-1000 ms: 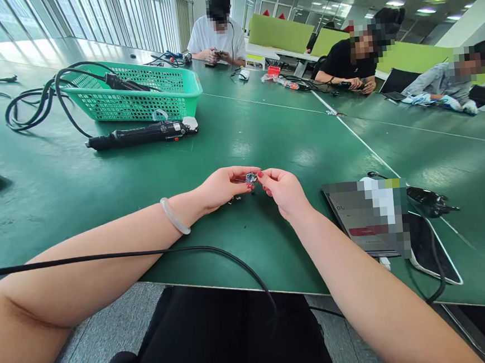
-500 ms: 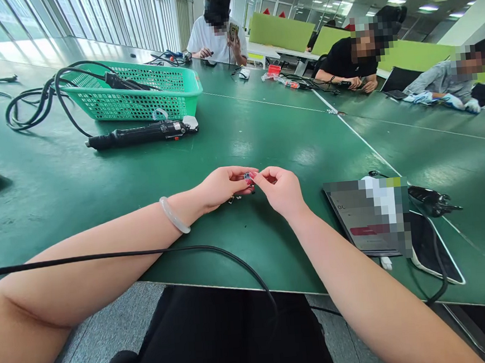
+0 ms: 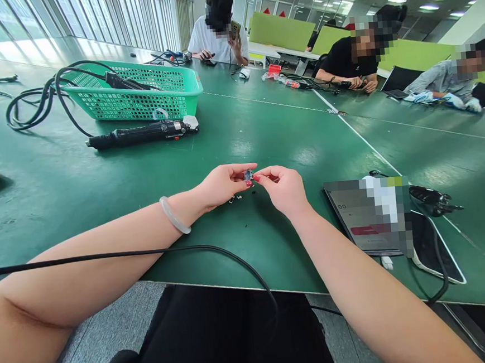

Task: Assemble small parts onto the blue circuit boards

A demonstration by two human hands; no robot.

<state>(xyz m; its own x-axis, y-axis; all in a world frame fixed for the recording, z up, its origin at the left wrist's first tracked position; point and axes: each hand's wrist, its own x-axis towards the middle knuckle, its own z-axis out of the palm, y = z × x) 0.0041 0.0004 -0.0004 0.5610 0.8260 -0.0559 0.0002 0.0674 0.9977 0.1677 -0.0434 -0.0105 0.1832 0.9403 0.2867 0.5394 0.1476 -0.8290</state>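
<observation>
A small dark and silvery part (image 3: 248, 175) is pinched between the thumb and fingers of my left hand (image 3: 222, 187), above the green table (image 3: 213, 234). My right hand (image 3: 284, 190) is at the part's right side, its thumb and forefinger pressed together at the edge. Whether those fingertips hold something small of their own cannot be made out. Tiny metal pieces (image 3: 239, 197) lie on the table just under my left hand.
A green basket (image 3: 135, 103) with cables and a black electric screwdriver (image 3: 142, 133) are at the back left. A tablet (image 3: 367, 222) and a phone (image 3: 434, 244) lie at the right. A black cable (image 3: 206, 247) crosses in front. Several people sit across the table.
My right fingertips have drawn slightly right, off the front of the small part, which now shows more fully. My left forefinger is straighter above it.
</observation>
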